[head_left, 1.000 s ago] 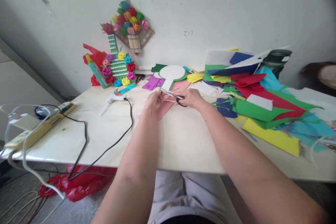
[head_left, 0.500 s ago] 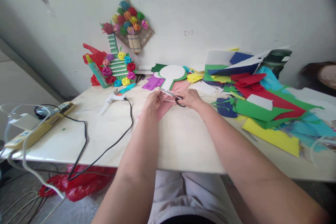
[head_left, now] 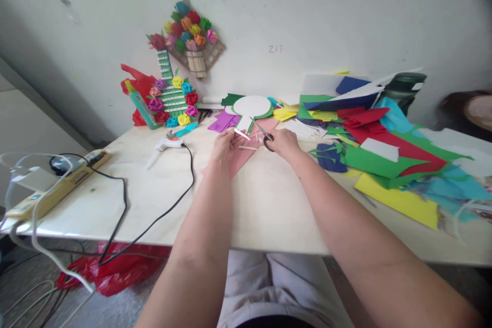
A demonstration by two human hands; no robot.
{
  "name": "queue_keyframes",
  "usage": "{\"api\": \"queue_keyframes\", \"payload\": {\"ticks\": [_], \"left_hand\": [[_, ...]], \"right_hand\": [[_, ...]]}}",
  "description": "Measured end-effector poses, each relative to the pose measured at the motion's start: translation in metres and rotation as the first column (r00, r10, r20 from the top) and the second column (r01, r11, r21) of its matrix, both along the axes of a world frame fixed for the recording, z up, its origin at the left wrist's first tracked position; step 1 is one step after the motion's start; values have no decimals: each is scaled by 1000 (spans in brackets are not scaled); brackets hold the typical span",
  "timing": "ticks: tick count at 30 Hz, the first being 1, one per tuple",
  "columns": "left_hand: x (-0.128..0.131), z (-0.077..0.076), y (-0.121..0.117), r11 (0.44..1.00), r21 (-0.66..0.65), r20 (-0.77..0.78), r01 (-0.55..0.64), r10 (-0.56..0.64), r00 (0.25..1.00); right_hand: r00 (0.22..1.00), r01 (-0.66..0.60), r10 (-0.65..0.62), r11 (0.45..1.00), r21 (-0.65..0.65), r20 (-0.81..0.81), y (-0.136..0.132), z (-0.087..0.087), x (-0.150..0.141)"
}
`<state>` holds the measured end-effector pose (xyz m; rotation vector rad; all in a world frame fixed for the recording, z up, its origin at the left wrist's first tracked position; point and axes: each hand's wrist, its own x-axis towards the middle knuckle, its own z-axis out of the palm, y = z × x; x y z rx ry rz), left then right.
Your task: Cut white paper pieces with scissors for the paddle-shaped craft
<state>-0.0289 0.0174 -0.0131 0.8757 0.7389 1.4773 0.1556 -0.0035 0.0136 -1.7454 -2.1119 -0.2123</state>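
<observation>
Newly parted, scissors (head_left: 266, 134) and white strip (head_left: 242, 134) are gripped by right hand (head_left: 284, 142) and left hand (head_left: 223, 145), nearer the surface's (head_left: 277, 205) back edge.

Black-handled scissors (head_left: 268, 137), white strip (head_left: 242, 134), pink sheet (head_left: 240, 160)

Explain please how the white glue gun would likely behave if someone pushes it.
The glue gun probably would not roll far, because its shape is bent and uneven. Its black cord, lying across the table, may drag or tug it. It seems rigid, since its body looks like hard plastic.
</observation>
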Motion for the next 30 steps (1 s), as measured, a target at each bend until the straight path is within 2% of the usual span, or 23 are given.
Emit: {"api": "queue_keyframes", "payload": {"ticks": [8, 14, 16, 18, 20, 21, 22, 23, 25, 26, 28, 30], "left_hand": [[1, 5, -5, 992, 120, -44, 47, -42, 998], [3, 6, -7, 988, 133, -75, 73, -64, 995], [5, 7, -8, 988, 133, -84, 73, -63, 995], [6, 8, -9, 989, 130, -103, 68, -54, 993], [7, 9, -10, 988, 140, -119, 66, -50, 992], [8, 9, -11, 987, 147, -123, 66, -48, 991], [9, 10, -11, 986, 153, -125, 64, -45, 991], [9, 10, -11, 985, 159, -127, 60, -40, 991], [10, 10, -12, 984, 171, -134, 47, -24, 991], [11, 10, -12, 983, 179, -145, 44, -18, 989], [12, 11, -13, 978, 203, -171, 45, -10, 985], [13, 11, -14, 973, 226, -192, 55, -11, 981]], "right_hand": [[986, 164, -161, 971, -174, 28, 6, -2, 5], [989, 144, -150, 959, -246, -8, 5, 1, 9], [990, 135, -141, 962, -237, -7, 4, 3, 8], [990, 121, -132, 979, -163, -57, 3, 4, 5], [969, 57, -74, 995, -81, -234, 3, 4, -1], [928, -13, -14, 998, -68, -373, 3, 4, -4], [833, -128, 35, 983, -132, -553, 3, 3, -8], [691, -253, 32, 947, -200, -722, 2, 3, -12], [420, -541, -23, 797, -270, -907, 0, 2, -19], [314, -640, -53, 725, -253, -948, -2, 2, -22], [181, -733, -92, 651, -197, -979, -4, 0, -26], [130, -727, -92, 668, -158, -987, -4, -2, -28]]}}
